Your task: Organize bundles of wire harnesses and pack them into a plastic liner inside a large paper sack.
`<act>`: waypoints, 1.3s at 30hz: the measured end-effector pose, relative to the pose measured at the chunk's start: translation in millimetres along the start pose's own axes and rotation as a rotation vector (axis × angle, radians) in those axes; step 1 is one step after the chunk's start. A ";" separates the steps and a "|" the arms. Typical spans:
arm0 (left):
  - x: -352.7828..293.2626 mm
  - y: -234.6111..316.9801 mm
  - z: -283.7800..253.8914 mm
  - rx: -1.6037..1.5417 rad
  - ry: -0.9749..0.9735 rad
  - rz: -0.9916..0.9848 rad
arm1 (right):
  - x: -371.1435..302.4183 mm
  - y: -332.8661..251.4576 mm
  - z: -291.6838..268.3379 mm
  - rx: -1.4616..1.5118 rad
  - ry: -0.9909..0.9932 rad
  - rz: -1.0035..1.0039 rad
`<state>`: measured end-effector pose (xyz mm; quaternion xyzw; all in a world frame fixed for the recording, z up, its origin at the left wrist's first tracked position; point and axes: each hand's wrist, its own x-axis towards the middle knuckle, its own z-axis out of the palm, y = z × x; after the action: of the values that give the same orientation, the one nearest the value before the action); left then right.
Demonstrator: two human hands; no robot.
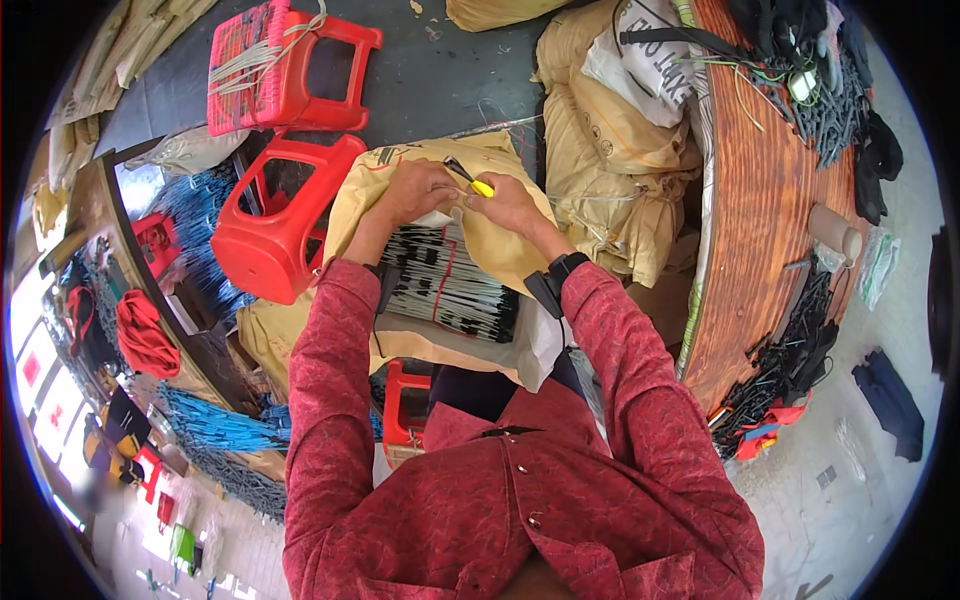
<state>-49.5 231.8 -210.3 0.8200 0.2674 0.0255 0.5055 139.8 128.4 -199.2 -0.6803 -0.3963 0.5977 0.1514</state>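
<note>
An opened tan paper sack (440, 348) with a pale lining lies in front of me. Bundles of thin grey-white rods with black ends (450, 285) show in its mouth, crossed by a red band. At the far edge of the sack, my left hand (415, 190) is closed, its fingertips pinching the sack material. Close beside it, my right hand (512, 208) is closed around a small yellow-and-black hand tool (483, 188). The tool's dark end points up and left between the hands; its exact kind I cannot make out.
Red plastic stools (265, 265) stand left of the sack, one carrying tied pale cords. Stuffed tan sacks (610, 190) are piled at the right, beside a wooden table (750, 220) with dark rods and bags along its far side. Blue rods (215, 420) lie at left.
</note>
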 end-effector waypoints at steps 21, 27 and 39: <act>-2.6 0.9 12.3 -0.099 0.112 -0.090 | -27.6 -15.6 -37.6 -0.627 0.140 -0.052; -1.5 2.1 12.5 0.013 0.144 -0.058 | -24.6 -3.6 -49.7 -0.302 -0.100 -0.060; -3.9 4.4 12.9 0.112 0.138 -0.035 | -43.1 -27.0 -45.0 -0.848 -0.029 -0.328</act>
<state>-47.1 217.9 -212.0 0.8383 0.3169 0.0580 0.4398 173.4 126.7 -140.2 -0.6019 -0.7107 0.3603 -0.0534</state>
